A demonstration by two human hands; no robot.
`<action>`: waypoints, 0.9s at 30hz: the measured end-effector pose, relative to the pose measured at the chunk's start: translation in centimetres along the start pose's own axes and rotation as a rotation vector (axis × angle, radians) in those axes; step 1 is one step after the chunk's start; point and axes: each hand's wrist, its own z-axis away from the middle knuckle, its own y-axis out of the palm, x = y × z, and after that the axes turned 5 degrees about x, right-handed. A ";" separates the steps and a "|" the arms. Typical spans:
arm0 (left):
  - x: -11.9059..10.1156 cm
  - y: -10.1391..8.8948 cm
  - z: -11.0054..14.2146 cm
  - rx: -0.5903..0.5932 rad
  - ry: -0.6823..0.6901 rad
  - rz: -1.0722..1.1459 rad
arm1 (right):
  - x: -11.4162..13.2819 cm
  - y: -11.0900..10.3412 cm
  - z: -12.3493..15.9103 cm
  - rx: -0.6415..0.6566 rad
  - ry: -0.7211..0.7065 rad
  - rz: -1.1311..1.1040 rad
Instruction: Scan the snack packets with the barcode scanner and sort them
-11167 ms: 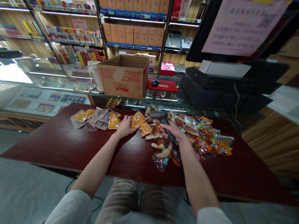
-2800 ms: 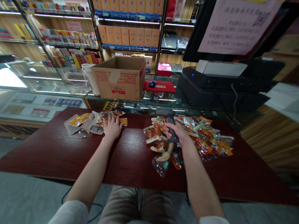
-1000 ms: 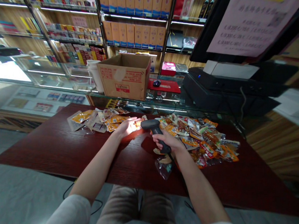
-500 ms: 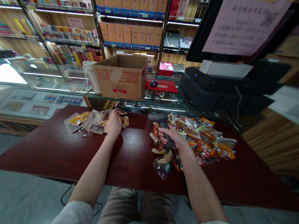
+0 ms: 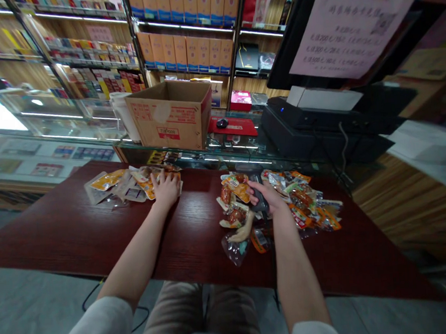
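Note:
My left hand lies with fingers spread over a small group of vacuum-packed snacks on the left of the dark red table. Next to it are flatter clear and orange packets. My right hand is wrapped round the handle of a black barcode scanner, whose cable runs down over the table edge. Around the scanner lies a larger heap of packed snacks, with orange labels and brown meat showing. A clear bag with a pale chicken foot lies nearest me.
An open cardboard box stands on the glass counter behind the table. Right of it are a mouse on a red mat and a black till with a pink paper sign. Stocked shelves line the back.
My left hand has spread its fingers flatter over the left packets. The scanner in my right hand has shifted slightly right and tilted, showing more of the orange packet beside it. The view has shifted.

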 end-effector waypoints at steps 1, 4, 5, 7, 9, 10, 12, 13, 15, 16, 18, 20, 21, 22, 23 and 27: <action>0.0 0.0 0.0 -0.033 -0.002 0.001 | 0.0 -0.4 0.0 -0.006 0.004 -0.012; -1.6 -0.4 0.0 -0.091 0.090 0.051 | 0.3 -1.3 0.0 -0.016 0.009 -0.051; -2.7 -0.6 -0.1 -0.085 0.143 0.088 | 0.3 -1.5 0.0 -0.015 0.009 -0.061; -5.5 -0.7 -0.8 -0.014 0.231 0.187 | 0.5 -1.9 0.1 -0.021 0.003 -0.073; -8.7 -0.3 -2.3 0.134 0.253 0.331 | 0.5 -2.2 0.1 -0.040 -0.003 -0.077; -10.3 0.1 -3.2 0.214 0.243 0.415 | 0.5 -2.3 0.1 -0.051 -0.006 -0.077; -13.1 1.1 -5.2 0.356 0.200 0.541 | 0.4 -2.6 0.1 -0.068 -0.013 -0.076; -14.2 1.7 -6.0 0.416 0.177 0.580 | 0.3 -2.8 0.1 -0.073 -0.019 -0.076; -15.7 2.8 -7.3 0.489 0.151 0.618 | 0.1 -3.1 0.0 -0.079 -0.031 -0.074; -16.0 3.3 -7.6 0.500 0.142 0.625 | 0.1 -3.3 0.0 -0.081 -0.036 -0.075; -16.2 4.1 -7.7 0.483 0.124 0.631 | 0.0 -3.4 0.0 -0.082 -0.044 -0.080; -15.9 4.4 -7.5 0.426 0.091 0.659 | 0.1 -3.4 0.1 -0.087 -0.049 -0.080; -15.6 4.4 -7.3 0.385 0.068 0.686 | 0.1 -3.2 0.1 -0.087 -0.047 -0.076; -15.2 4.3 -7.1 0.340 0.040 0.720 | 0.2 -3.1 0.1 -0.084 -0.041 -0.068; -14.7 4.1 -6.8 0.296 0.010 0.764 | 0.2 -2.9 0.1 -0.075 -0.033 -0.059; -12.1 2.1 -5.4 0.252 -0.096 1.043 | 0.2 -1.9 0.0 -0.011 -0.015 -0.040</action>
